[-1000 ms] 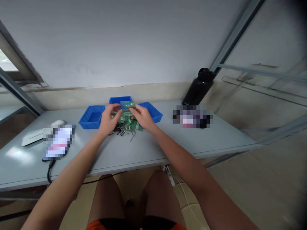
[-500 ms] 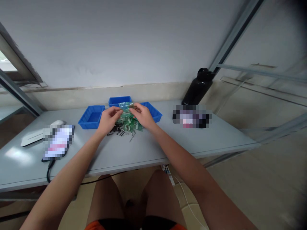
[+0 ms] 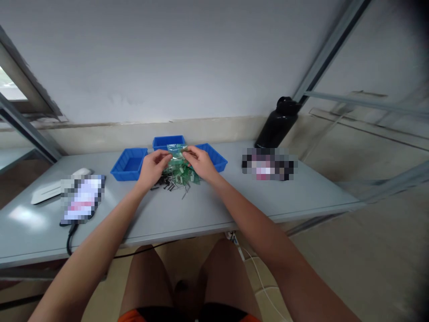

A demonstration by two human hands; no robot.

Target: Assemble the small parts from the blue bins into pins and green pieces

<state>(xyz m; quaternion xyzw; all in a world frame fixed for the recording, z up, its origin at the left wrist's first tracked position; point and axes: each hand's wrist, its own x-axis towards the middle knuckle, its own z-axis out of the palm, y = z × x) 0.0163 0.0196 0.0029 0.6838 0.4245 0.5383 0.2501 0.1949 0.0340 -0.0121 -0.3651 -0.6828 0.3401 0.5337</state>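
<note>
Here, near the middle of the frame, we hold a small clear bag [image 3: 176,149] up with our two hands. Our left hand [image 3: 152,170] has its fingers bent, with the thumb and fingertips pinched almost closed on the bag's left side. Our right hand [image 3: 201,165] pinches the right side the same way, thumb close to the fingers. The bag is see-through and shiny, and we cannot tell what is in it.

Just below the bag, in the middle of the frame, a messy pile of little green packets [image 3: 184,174] sits on the gray surface [image 3: 201,208]. Thin dark and silvery screws [image 3: 170,184] poke out at the bottom of the pile.

Three blue trays are around our hands. The left tray [image 3: 129,164] is beside our left hand, the back tray [image 3: 168,142] is above the bag in the frame, and the right tray [image 3: 215,159] is partly behind our right hand.

At the left of the frame we see a phone [image 3: 83,199] with a blurry screen and a black cord [image 3: 69,241] at its lower end. At the right, a black bottle [image 3: 277,125] looks tilted, and a blurred thing [image 3: 268,164] lies just below it.
</note>
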